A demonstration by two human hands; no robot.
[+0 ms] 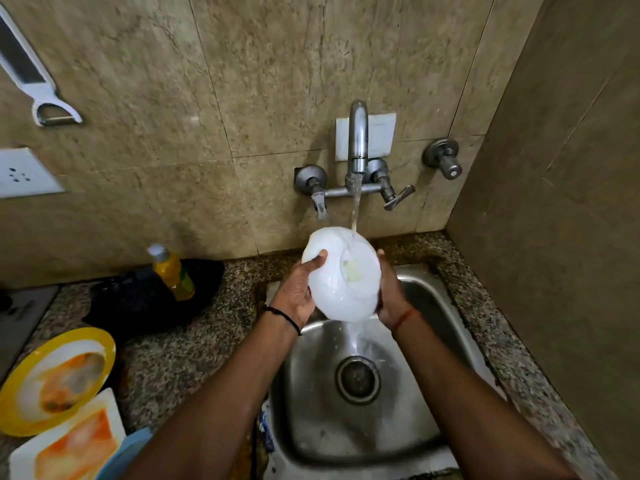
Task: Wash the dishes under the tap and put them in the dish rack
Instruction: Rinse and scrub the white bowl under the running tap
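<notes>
A white bowl (337, 289) is held bottom-up and tilted over the steel sink (433, 341), right under the running tap (357, 140). Water strikes its base and pours off its lower edge toward the drain (356, 379). My left hand (298, 292) grips the bowl's left side, thumb lying over the rim. My right hand (391, 292) holds the bowl's right side, with the fingers hidden behind it. No dish rack is in view.
On the granite counter to the left lie a dirty yellow-rimmed plate (59, 379), a stained square white plate (72, 441) and a blue item (128, 452). A yellow soap bottle (173, 271) stands by a black pan (152, 296). Walls close in behind and to the right.
</notes>
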